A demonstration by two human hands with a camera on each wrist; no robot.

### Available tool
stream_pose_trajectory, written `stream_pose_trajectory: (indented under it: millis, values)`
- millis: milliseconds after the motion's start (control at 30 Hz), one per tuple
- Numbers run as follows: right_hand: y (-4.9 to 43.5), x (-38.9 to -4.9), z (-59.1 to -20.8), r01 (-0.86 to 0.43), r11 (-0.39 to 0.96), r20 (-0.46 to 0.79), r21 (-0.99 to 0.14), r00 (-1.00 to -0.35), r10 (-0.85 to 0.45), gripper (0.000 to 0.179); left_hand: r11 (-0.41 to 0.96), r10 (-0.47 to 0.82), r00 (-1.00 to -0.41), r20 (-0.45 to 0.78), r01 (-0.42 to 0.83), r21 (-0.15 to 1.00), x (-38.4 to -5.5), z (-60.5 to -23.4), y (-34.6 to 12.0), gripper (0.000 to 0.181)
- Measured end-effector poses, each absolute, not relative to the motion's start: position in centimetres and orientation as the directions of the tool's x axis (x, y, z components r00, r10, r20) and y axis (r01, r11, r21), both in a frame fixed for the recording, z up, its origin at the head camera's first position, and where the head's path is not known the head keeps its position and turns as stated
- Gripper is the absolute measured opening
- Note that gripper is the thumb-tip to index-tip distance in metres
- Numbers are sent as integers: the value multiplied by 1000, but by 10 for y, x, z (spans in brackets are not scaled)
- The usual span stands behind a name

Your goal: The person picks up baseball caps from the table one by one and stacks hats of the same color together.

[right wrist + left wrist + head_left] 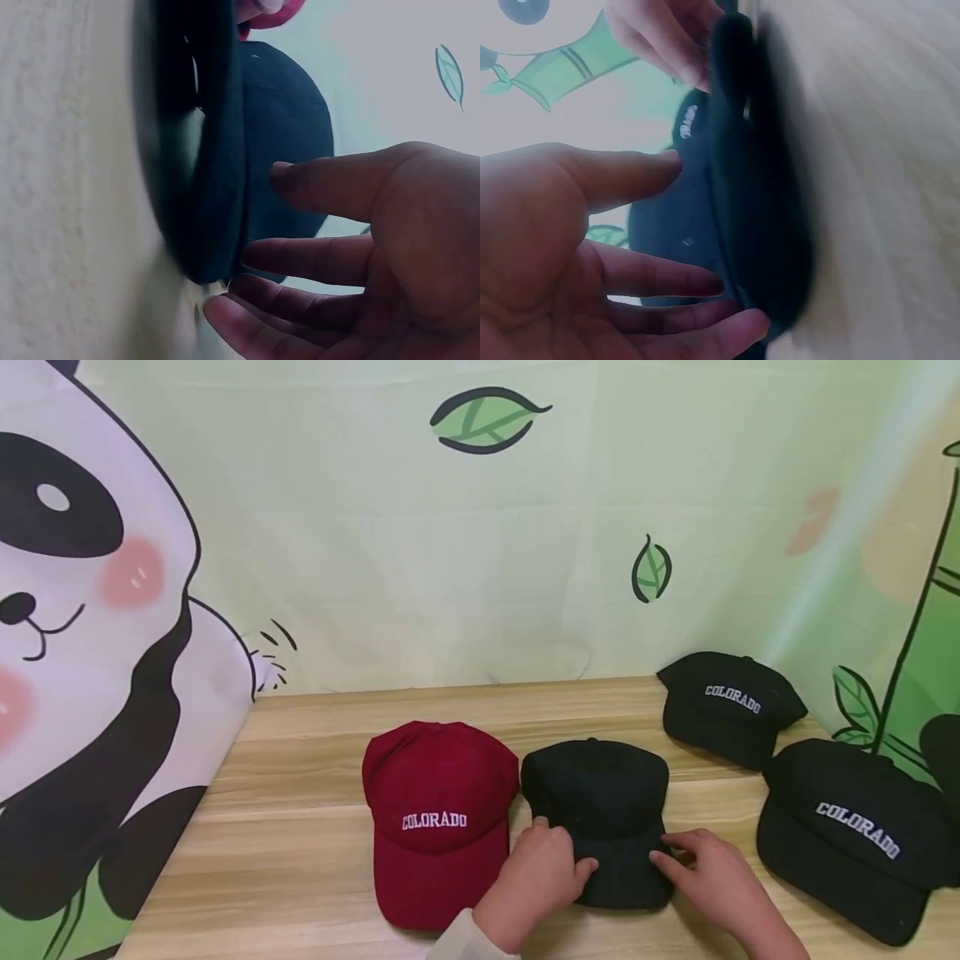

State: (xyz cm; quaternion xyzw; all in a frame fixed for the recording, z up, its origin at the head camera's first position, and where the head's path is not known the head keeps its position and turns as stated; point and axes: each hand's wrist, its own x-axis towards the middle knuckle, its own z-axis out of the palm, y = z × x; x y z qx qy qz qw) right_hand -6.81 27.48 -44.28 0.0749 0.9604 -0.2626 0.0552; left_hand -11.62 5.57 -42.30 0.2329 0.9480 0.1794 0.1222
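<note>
A plain black cap [596, 789] lies on the table with its brim toward me. My left hand [534, 870] is at its left side, fingers along the crown's lower edge and the thumb over the brim. On the other side my right hand [708, 872] has its thumb and fingertips right at the brim's edge. Both wrist views show fairly straight, spread fingers beside the brim [761, 195], which curves down close over the table. A red cap [442, 768] with white COLORADO lettering lies close on the left, partly behind my left wrist.
Two more black caps with COLORADO lettering lie to the right, one near [847, 810] and one farther back [727, 727]. The wooden table [285, 827] ends at a light green cloth backdrop [360, 527] printed with a panda and leaves.
</note>
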Motion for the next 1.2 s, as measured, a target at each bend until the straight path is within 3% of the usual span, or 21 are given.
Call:
stream_pose_trajectory:
  millis: [500, 767, 1200]
  values:
    - [285, -58, -434, 181, 838, -84, -515, -983, 161, 46, 788, 550, -835, -22, 511, 344, -105, -409, 70, 43]
    - [292, -51, -432, 173, 850, -16, -497, -982, 190, 47, 786, 563, -826, -26, 526, 324, -104, -407, 82, 43]
    - [308, -44, -431, 258, 819, -68, -512, -963, 261, 57, 809, 549, -835, -47, 516, 281, -99, -403, 105, 38]
